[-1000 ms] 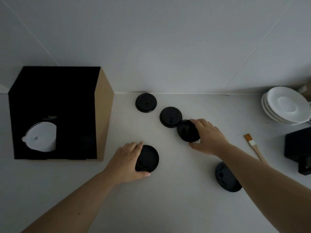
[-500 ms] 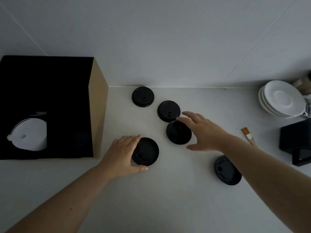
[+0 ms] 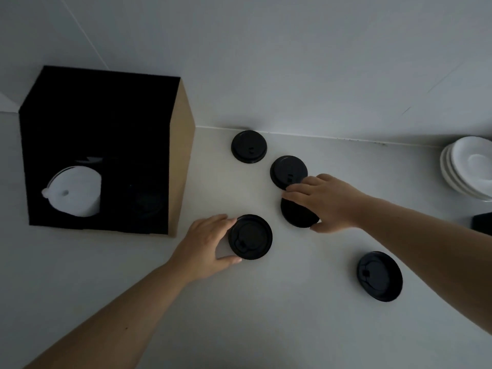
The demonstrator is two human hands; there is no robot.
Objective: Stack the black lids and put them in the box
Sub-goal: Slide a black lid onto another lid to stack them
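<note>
Several black lids lie on the white counter. My left hand (image 3: 209,243) cups the left rim of one black lid (image 3: 251,237), thumb under its lower edge and fingers at its upper edge. My right hand (image 3: 328,202) lies over another lid (image 3: 296,217), thumb at its lower right rim, fingertips reaching just below a third lid (image 3: 287,170). A fourth lid (image 3: 249,146) sits by the wall and a fifth (image 3: 379,275) lies under my right forearm. The cardboard box (image 3: 183,166) stands at the left, open towards me, dark inside, with white lids (image 3: 76,194) in it.
A stack of white saucers (image 3: 468,166) stands at the right edge of the counter. A dark object (image 3: 483,223) shows just below them. The wall runs close behind the lids.
My right hand has come down over the lid it slid leftwards, its thumb now at the rim. My left hand has drawn back from the top of its lid to the left rim.
</note>
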